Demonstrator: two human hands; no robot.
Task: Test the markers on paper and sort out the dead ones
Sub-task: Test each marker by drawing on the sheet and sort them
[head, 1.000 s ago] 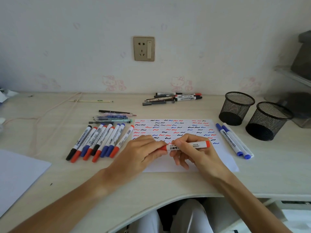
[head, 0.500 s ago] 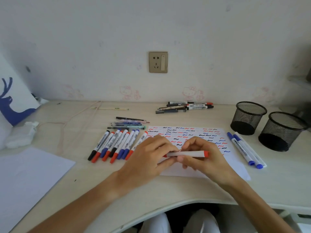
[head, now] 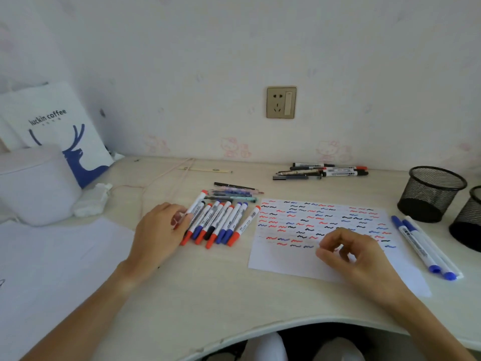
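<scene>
Left hand (head: pixel 158 230) at the left end of the marker row (head: pixel 221 222), fingers curled round a red-capped marker (head: pixel 195 208) that lies along the row's edge — barrel partly hidden behind the fingers. The row lies fanned on the desk (head: pixel 208 295), caps red, blue and black, just left of the test sheet (head: pixel 320 230). Right hand (head: pixel 356 254) rests over the lower right of the sheet, fingers loosely curled, holding nothing. The sheet is covered with short wavy strokes in red, blue and black. Two blue markers (head: pixel 421 248) lie side by side just right of the sheet. Farther right — two black mesh cups (head: pixel 429 194). A small pile of pens (head: pixel 322 171) sits near the wall; thinner pens (head: pixel 234 192) lie behind the row.
</scene>
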